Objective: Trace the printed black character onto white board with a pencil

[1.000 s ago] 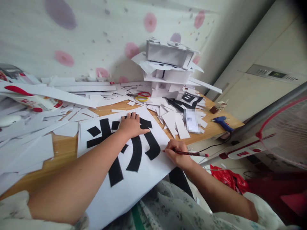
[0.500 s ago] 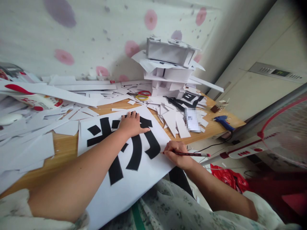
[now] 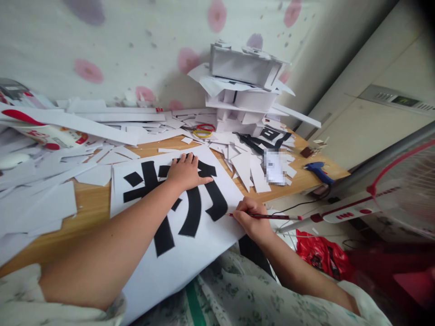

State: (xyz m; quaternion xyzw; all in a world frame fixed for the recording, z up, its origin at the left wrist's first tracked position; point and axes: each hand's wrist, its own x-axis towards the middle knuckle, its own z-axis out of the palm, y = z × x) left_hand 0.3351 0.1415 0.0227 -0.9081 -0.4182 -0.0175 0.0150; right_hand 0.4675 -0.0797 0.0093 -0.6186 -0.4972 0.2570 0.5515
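Note:
A large white sheet (image 3: 207,253) lies over the front of the table, with a black cut-out character (image 3: 192,213) on it. My left hand (image 3: 186,173) presses flat on the upper part of the character, fingers spread, hiding some of its strokes. In my right hand (image 3: 253,217) is a dark red pencil (image 3: 277,217), held in a writing grip. Its tip is close to the lower right edge of the hooked black stroke. Thin pencil lines show along some edges of the character.
White paper scraps (image 3: 50,199) cover the table's left side and back. Scissors (image 3: 204,130) lie behind the sheet, near a stacked white paper structure (image 3: 243,97). A blue glue gun (image 3: 318,171) sits at the right edge. A fan (image 3: 401,190) stands on the right.
The view has shifted slightly. My right hand and the pencil have moved a little, with the tip still by the hooked stroke. My left hand stays pressed on the character.

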